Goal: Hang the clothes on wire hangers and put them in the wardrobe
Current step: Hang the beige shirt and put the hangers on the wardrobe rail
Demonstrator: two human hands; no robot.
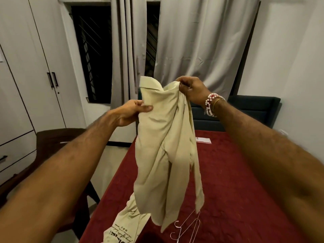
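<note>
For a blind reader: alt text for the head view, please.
The left hand and right hand hold up a cream shirt by its collar end above a red bed. Wire hangers lie on the bed below it.

Cream shirt is up in the air over the bed, bunched, collar end on top. A pale garment with black print lies at the bed's near left edge, thin wire hangers flat just beside it. Wardrobe doors shut.
</note>
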